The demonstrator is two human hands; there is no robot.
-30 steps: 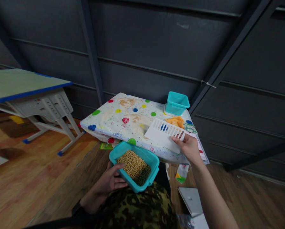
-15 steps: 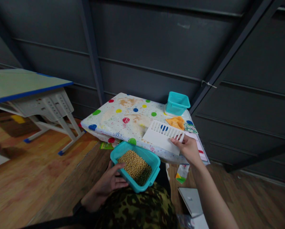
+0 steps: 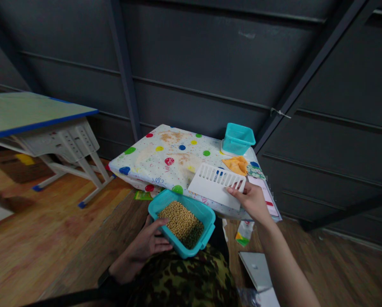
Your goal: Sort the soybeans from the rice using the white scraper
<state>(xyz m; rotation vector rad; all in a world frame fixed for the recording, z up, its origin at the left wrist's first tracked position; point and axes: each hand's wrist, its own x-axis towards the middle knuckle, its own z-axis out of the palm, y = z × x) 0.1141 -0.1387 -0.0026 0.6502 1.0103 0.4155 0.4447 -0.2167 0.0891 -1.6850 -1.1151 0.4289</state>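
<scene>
Gripped at its left end by my left hand (image 3: 154, 241), a teal plastic tub (image 3: 206, 215) is held in front of my body, tilted a little, below the table's front edge. Inside lie pale yellow soybeans (image 3: 178, 217) and, at the lower right, small dark green beans (image 3: 192, 237). My right hand (image 3: 250, 198) pinches the right end of a flat white plastic board (image 3: 210, 189) with a row of slots along its far edge. The board is over the front of the table, just beyond the tub. Whether it touches the cloth, I cannot tell.
A polka-dot cloth covers the table (image 3: 152, 149), with scattered tan grains (image 3: 171, 136) on it. At its back right stands another teal tub (image 3: 238, 138), near an orange cloth (image 3: 236, 165) and papers (image 3: 265, 196). A desk (image 3: 44, 113) stands left; a dark wall rises behind.
The white slotted board has shifted slightly left in my right hand. The tub and my left hand look nearly still.
</scene>
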